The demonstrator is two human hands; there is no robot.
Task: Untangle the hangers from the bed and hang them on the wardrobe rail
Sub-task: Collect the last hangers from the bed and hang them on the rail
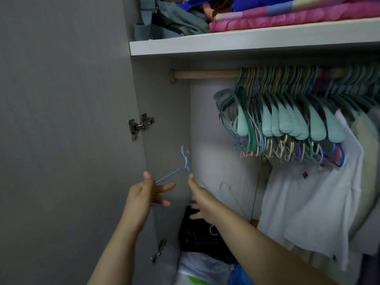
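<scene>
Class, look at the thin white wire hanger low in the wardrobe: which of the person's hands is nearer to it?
Right. The right hand reaches in just left of the thin white wire hanger. The left hand is farther left, at the blue wire hanger.

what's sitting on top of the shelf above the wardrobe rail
On the white shelf: folded pink bedding on the right, grey-green fabric on the left, blue cloth behind. Anything further back is covered.

the wardrobe rail (205, 74) vanishes rightward behind packed hangers (287, 120) – too many to count. the blue hanger (174, 171) is partly covered by the left hand (144, 194) and right hand (199, 200). a pale hanger (230, 194) beside it blurs – its hold unclear.
</scene>
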